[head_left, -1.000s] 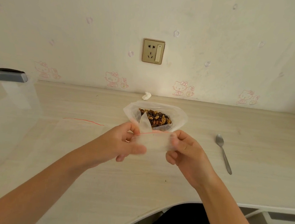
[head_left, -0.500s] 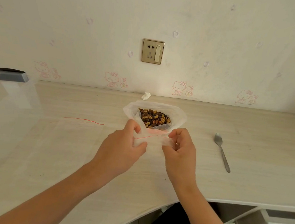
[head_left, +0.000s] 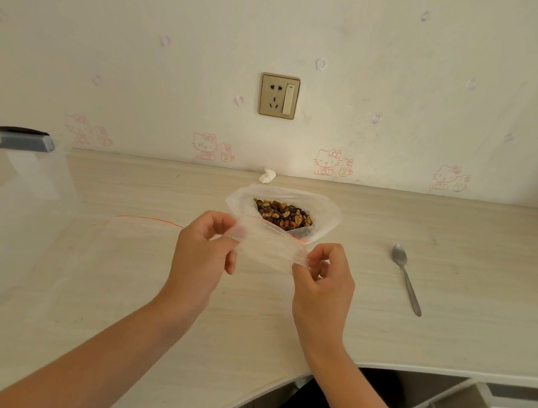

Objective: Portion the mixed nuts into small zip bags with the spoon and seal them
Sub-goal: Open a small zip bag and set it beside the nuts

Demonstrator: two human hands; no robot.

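Zip bag (head_left: pixel 270 248) between both hands, seemingly pinched.

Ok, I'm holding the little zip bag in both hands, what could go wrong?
Both the left hand and right hand pinch the small zip bag, while the spoon lies apart on the right: freeing a hand may let the limp bag fold closed. The open nuts bag sits just behind; a knock could spill it.

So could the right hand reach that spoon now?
Probably yes: only bare desk lies between the right hand and the spoon, though it pinches the small zip bag and would need to let go.
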